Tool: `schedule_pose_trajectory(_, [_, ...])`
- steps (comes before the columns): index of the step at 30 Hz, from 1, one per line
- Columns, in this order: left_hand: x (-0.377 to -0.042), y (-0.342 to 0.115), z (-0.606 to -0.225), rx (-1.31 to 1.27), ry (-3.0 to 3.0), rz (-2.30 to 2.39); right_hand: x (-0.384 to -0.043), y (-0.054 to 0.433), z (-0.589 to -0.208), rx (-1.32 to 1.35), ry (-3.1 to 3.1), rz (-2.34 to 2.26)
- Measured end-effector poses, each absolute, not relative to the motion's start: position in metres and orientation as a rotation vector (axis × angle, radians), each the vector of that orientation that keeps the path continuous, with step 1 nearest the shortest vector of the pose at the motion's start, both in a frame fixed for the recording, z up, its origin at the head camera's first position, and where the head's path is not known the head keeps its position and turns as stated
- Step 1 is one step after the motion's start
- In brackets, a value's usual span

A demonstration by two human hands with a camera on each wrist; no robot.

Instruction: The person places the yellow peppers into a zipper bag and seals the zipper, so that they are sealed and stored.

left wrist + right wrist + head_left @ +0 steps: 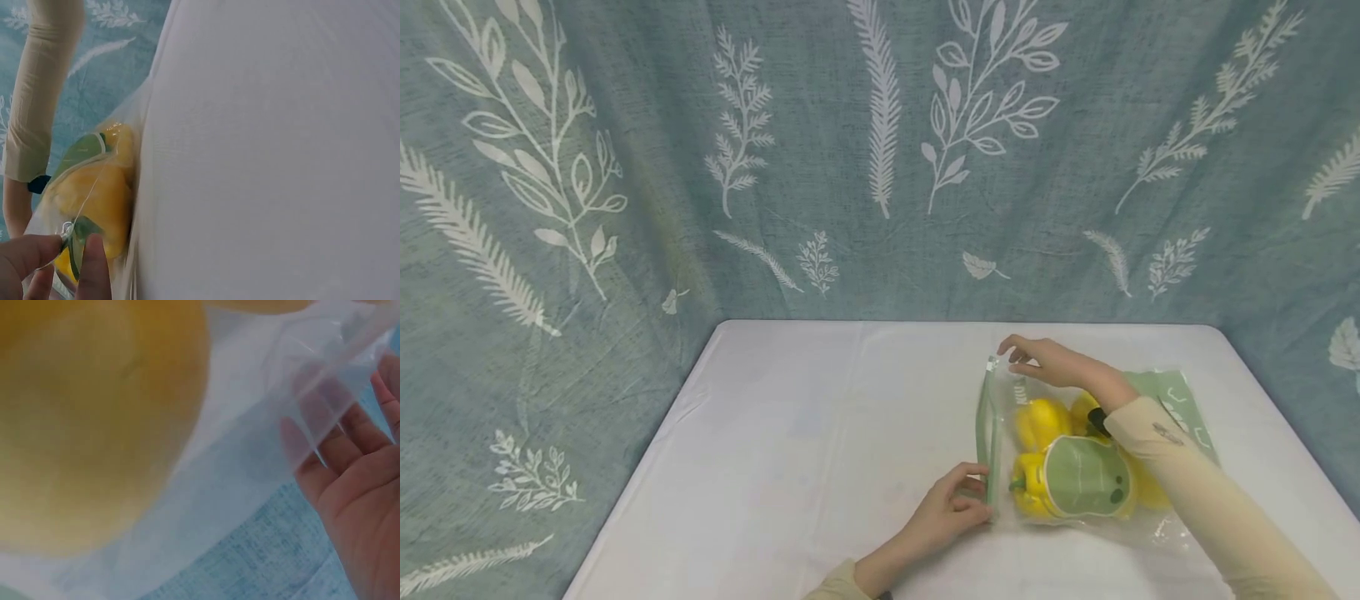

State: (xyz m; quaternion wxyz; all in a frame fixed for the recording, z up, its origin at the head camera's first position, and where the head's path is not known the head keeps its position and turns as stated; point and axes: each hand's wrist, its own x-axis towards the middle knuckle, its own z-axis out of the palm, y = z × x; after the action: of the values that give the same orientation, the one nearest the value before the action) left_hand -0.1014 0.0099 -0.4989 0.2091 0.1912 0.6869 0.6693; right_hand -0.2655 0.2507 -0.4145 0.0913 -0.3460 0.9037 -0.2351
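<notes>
A clear zip bag (1003, 442) with a green printed panel lies on the table, with several yellow bell peppers (1042, 423) inside. Its green-edged mouth faces left and stands slightly apart. My left hand (946, 510) pinches the near end of that mouth; the left wrist view shows the green strip (76, 250) between thumb and finger. At the far corner of the mouth is my right hand (1051, 362), its fingers loosely bent with a gap to the thumb. The right wrist view shows its fingers (359, 434) partly behind the clear plastic, touching it.
A white cloth covers the table (820, 417), whose far edge meets a blue-green curtain (820, 167) with white leaf prints. The bag's green bottom end (1172, 400) lies beneath and beyond the right forearm (1210, 500).
</notes>
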Motion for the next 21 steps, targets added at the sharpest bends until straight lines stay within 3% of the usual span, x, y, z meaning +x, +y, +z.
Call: schedule_pose_trajectory(21, [-0.102,0.021,-0.501,0.465,1.939,1.9,-0.285,0.238,-0.414,-0.986,2.799,-0.524])
